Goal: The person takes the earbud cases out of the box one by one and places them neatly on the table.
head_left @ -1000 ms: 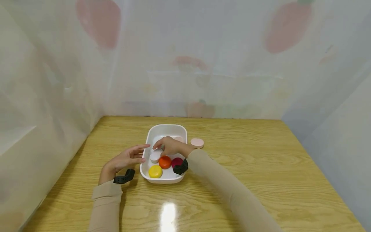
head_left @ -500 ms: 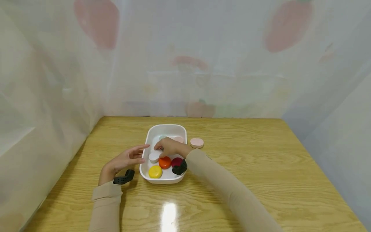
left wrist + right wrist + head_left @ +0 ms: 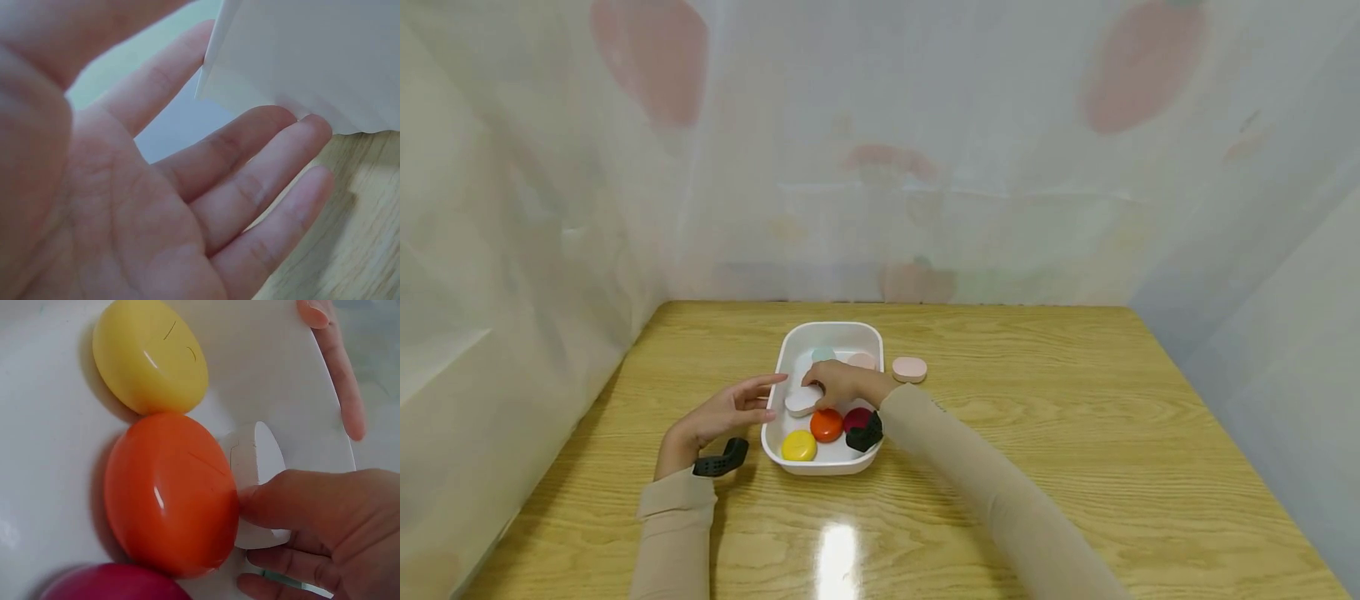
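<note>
A white tray point(image 3: 831, 468) with tall walls holds several small rounded pieces. My right hand point(image 3: 838, 383) reaches into it and pinches a white rounded piece point(image 3: 802, 402). In the right wrist view the thumb presses one side of this white piece point(image 3: 245, 456), beside a glossy orange disc point(image 3: 172, 494); the curled fingers are partly hidden behind it. My left hand point(image 3: 730, 412) is at the tray's left wall, with loosely extended fingers. In the left wrist view its fingertips touch the outside of the tray wall point(image 3: 312, 56).
Also in the tray are a yellow disc point(image 3: 799, 446), a dark magenta disc point(image 3: 856, 418), a pale green piece point(image 3: 823, 355) and a pale pink piece point(image 3: 862, 361). One pink oblong piece point(image 3: 910, 369) lies on the wooden table point(image 3: 1037, 400), right of the tray.
My right hand has closed on the white piece, which has turned and shifted a little. The pale green piece has come into sight behind the hand. The yellow disc has slid slightly left. The left hand stays put.
</note>
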A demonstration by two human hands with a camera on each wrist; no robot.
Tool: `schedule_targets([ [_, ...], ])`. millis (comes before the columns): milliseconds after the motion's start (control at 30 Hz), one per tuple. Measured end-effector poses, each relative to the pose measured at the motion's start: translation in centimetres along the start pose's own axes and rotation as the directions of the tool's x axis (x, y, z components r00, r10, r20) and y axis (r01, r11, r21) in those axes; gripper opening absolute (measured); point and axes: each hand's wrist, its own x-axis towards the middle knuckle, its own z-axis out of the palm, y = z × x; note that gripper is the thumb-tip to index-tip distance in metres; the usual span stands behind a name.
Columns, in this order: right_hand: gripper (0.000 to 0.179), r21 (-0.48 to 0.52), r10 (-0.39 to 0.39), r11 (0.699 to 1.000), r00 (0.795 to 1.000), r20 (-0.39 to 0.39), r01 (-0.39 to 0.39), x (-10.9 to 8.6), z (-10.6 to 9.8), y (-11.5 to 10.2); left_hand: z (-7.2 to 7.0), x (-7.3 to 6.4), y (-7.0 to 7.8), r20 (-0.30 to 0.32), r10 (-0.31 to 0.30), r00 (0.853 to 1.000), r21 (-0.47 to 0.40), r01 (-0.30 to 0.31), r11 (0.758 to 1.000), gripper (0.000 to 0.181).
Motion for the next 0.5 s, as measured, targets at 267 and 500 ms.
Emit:
schedule_targets([
  [267, 0.037, 0.159, -0.024, 0.987, 0.997, -0.075, 0.036, -1.7, -1.0, -0.6, 0.1, 0.0, 0.1, -0.003, -0.013, 1.0, -0.007, 0.013, 1.0, 0.069],
  [500, 0.038, 0.315, -0.045, 0.945, 0.987, -0.156, 0.093, -2.5, -1.4, 0.2, -0.1, -0.2, 0.1, -0.001, -0.006, 1.0, 0.008, 0.006, 1.0, 0.067],
])
